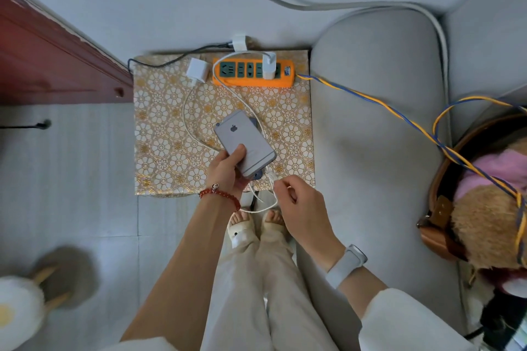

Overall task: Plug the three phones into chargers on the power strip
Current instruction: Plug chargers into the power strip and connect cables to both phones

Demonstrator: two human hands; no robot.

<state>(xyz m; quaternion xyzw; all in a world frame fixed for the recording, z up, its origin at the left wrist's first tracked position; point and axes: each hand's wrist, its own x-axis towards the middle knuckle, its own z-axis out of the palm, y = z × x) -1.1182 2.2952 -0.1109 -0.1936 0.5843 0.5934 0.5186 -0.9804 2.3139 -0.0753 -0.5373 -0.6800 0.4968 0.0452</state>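
My left hand (228,171) holds a silver phone (245,141) back side up above the patterned cloth (159,151). A dark blue phone (258,175) lies under it, mostly hidden. My right hand (293,196) pinches the end of a white cable (271,179) right beside the silver phone's bottom edge. The orange power strip (253,81) lies at the cloth's far edge with one white charger (269,65) plugged into it. A second white charger (196,70) lies loose to the strip's left. A third white charger (239,42) sits behind the strip.
A grey sofa cushion (376,137) borders the cloth on the right. A blue-and-yellow twisted cord (399,114) runs from the strip across it towards a bag with plush toys (484,208). A red-brown wooden door (51,60) is at the left. My feet in slippers (242,225) stand below the cloth.
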